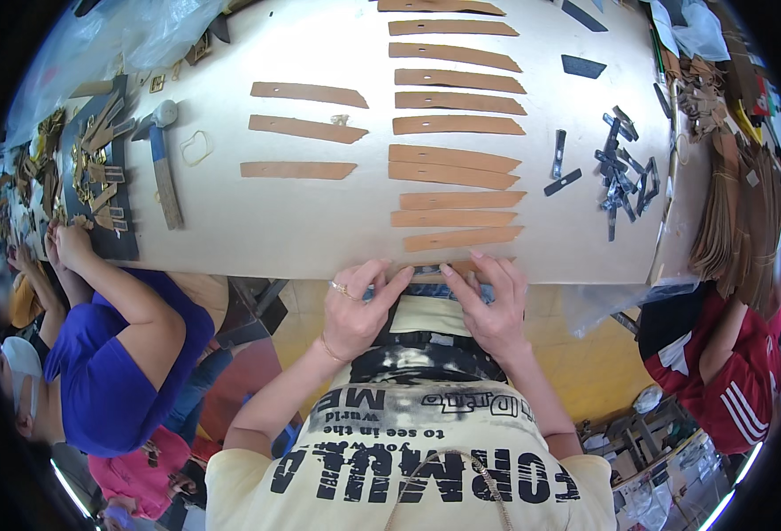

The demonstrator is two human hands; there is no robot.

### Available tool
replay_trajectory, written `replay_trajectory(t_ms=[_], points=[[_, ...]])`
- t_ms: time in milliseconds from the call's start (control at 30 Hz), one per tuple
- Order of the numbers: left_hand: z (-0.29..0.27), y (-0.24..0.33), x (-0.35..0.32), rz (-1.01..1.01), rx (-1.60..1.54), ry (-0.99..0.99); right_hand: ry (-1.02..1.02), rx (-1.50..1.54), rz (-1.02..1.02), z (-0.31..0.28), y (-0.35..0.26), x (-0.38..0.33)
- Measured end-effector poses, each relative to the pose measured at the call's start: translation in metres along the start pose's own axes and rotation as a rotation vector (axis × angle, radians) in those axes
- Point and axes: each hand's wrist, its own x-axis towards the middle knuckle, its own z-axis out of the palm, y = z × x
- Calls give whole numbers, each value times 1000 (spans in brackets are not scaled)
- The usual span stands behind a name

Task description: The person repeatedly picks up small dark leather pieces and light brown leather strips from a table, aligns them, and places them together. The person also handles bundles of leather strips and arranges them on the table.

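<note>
At the table's near edge, my left hand (359, 296) and my right hand (488, 301) pinch the two ends of a short, dark, shiny strip (427, 270). A tan leather strip (505, 262) shows partly behind my right fingers; how it meets the dark piece is hidden. Just beyond my hands lies a column of several tan leather strips (463, 239), flat and roughly parallel, most with a small slot near the left end. Further left are three more tan strips (298, 170). A loose pile of short dark strips (616, 181) lies to the right.
A hammer (162, 164) rests on the left of the table (319, 230), beside a dark board (120, 239) with buckles and leather pieces. Bundled brown strips (734, 212) hang at the right. Co-workers sit at both sides, one in blue (125, 354), another in red (727, 372).
</note>
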Motion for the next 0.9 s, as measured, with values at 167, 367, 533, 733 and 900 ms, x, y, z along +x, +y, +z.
replay_trajectory(t_ms=[167,367,533,733,900], points=[[-5,-7,-4,77,175,-41,-50,-25,-69,-1,8,-12],[-11,-6,1,-80,-26,-11,225,138,156,-21,28,5],[-12,-4,26,20,-31,122,137,-225,173,-56,80,50],[-14,4,73,202,-83,154,-137,-469,-236,-77,98,73],[-2,18,93,288,-135,93,-132,-474,-381,-80,111,82]])
